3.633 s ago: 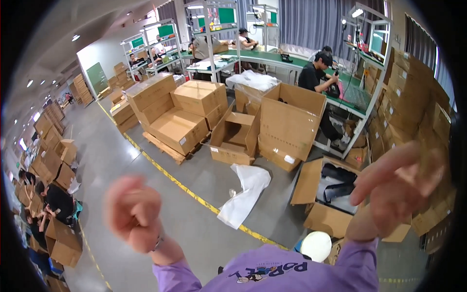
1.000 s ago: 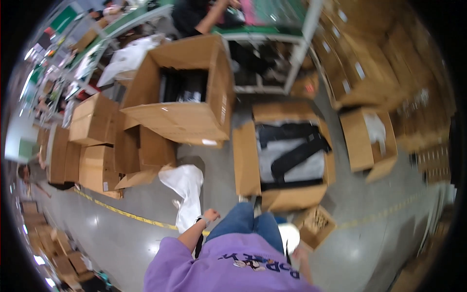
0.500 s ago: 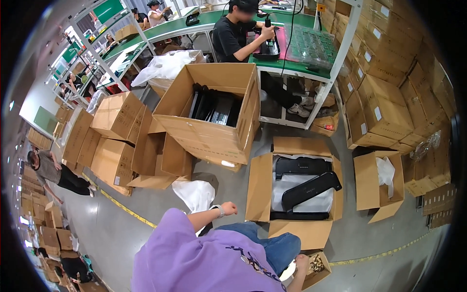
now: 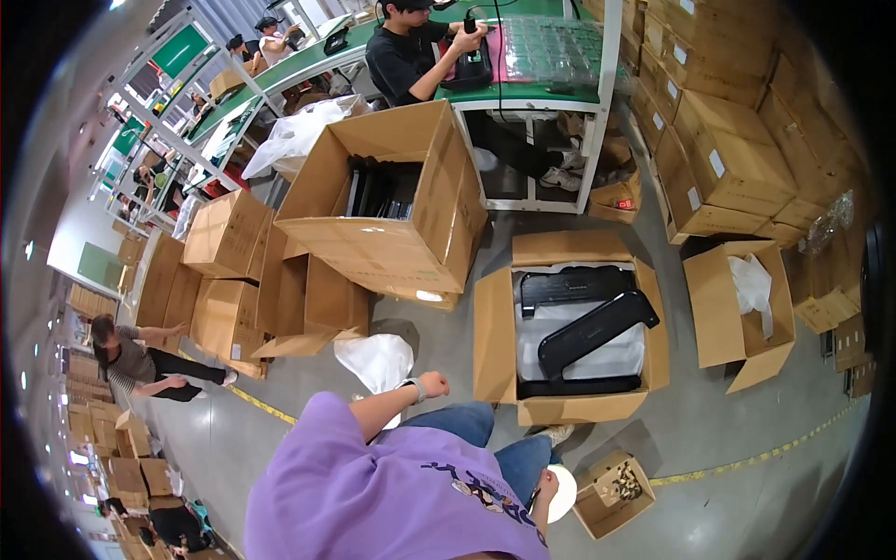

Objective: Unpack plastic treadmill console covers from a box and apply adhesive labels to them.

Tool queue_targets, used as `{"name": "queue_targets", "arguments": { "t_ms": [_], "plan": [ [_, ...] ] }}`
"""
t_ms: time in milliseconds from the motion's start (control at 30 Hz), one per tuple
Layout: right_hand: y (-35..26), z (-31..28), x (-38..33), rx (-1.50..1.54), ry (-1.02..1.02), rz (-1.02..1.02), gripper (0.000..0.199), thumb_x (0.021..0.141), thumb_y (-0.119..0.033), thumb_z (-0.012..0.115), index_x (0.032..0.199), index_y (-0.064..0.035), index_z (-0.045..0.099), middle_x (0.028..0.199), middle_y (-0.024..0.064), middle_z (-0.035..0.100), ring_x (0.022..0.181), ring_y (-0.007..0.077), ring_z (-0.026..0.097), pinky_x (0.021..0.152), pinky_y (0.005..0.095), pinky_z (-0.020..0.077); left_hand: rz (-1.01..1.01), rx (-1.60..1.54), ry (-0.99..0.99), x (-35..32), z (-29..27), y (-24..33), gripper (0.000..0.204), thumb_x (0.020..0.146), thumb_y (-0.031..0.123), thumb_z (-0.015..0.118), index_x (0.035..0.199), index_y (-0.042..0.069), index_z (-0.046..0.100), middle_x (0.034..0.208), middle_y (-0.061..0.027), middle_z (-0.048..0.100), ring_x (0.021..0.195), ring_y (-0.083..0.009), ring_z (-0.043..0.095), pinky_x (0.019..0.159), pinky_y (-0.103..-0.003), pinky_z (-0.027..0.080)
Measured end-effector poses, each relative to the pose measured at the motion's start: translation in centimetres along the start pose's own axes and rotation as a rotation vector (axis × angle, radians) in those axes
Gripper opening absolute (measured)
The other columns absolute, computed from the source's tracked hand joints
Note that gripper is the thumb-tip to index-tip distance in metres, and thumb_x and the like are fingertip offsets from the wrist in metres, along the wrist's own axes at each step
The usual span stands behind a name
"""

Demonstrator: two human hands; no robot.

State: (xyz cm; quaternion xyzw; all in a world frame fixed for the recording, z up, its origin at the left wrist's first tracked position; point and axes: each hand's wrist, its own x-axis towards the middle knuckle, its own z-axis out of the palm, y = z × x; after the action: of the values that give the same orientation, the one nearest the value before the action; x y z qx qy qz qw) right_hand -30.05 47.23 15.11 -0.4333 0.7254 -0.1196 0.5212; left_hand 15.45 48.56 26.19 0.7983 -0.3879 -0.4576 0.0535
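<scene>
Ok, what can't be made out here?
In the head view:
Tall brown cardboard carton: floor hidden by its front wall and glossy black parts.
Brownish pieces in the little brown cardboard box: too small to identify.
White round disc: partly behind the right hand.
Black-shirted co-worker: cap top cut off by the upper edge.

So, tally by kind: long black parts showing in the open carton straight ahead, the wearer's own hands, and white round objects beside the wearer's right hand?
Long black parts: 3
Wearer's hands, left hand and right hand: 2
White round object: 1
Total: 6
</scene>
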Motion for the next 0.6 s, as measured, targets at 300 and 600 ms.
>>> {"name": "queue_targets", "arguments": {
  "t_ms": [300, 600],
  "plan": [
    [5.8, -10.4, 13.0, -0.303, -0.327, 0.046, 0.014, 0.084, -0.009, 0.051, 0.077, -0.0005, 0.060, 0.065, 0.0106, 0.060, 0.050, 0.0196, 0.058, 0.040, 0.0332, 0.0438, -0.021, -0.011, 0.055, 5.1, 12.7, 7.3, 0.027, 0.081, 0.029, 0.054, 0.083, 0.007, 0.070, 0.080, -0.0139, 0.068, 0.078, -0.0280, 0.065, 0.075, -0.037, 0.051],
    [8.0, 0.0, 30.7, -0.526, -0.614, -0.052, 0.035, 0.083, -0.019, 0.056, 0.114, -0.0024, 0.053, 0.086, 0.0135, 0.064, 0.071, 0.0250, 0.063, 0.059, 0.0397, 0.0491, 0.338, 0.535, -0.284, 15.2, 24.2, 15.9, 0.027, 0.074, 0.027, 0.060, 0.084, 0.003, 0.068, 0.084, -0.0210, 0.066, 0.083, -0.0365, 0.065, 0.070, -0.046, 0.052]
  ]
}}
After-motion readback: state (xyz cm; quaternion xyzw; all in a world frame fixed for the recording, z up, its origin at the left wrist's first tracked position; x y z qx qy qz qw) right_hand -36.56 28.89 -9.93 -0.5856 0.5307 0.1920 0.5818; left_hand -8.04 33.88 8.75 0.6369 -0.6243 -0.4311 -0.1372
